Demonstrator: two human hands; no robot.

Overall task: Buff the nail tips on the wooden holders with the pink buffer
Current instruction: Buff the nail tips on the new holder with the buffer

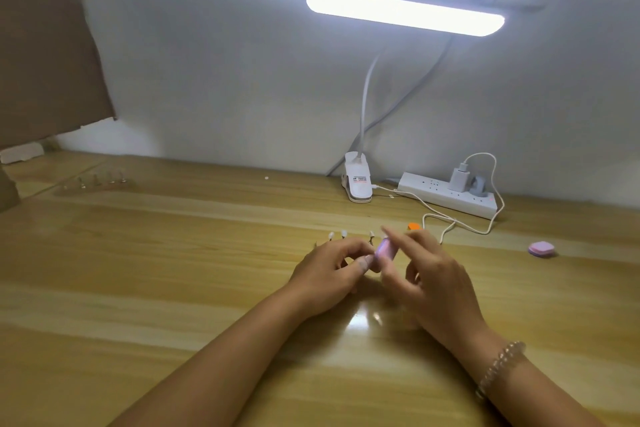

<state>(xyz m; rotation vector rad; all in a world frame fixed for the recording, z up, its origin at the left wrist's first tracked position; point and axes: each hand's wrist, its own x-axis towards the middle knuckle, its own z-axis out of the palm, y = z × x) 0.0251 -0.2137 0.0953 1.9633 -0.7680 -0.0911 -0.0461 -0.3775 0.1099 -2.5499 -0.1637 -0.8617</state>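
Note:
A row of white nail tips [343, 234] stands on a holder at the middle of the wooden desk; the holder itself is mostly hidden behind my hands. My right hand [433, 282] pinches the pink buffer [384, 251] between thumb and fingers, its upper end at the rightmost tip. My left hand [330, 269] sits just left of the buffer with curled fingers at the holder's base, its thumb touching the buffer's lower end. A second holder with several tips [100, 180] stands far back on the left.
A clip-on lamp [358, 180] and a white power strip [446, 194] with a charger and cable stand at the back. An orange item [414, 226] lies behind my right hand. A pink block [541, 248] lies to the right. Cardboard [45, 45] stands at the left.

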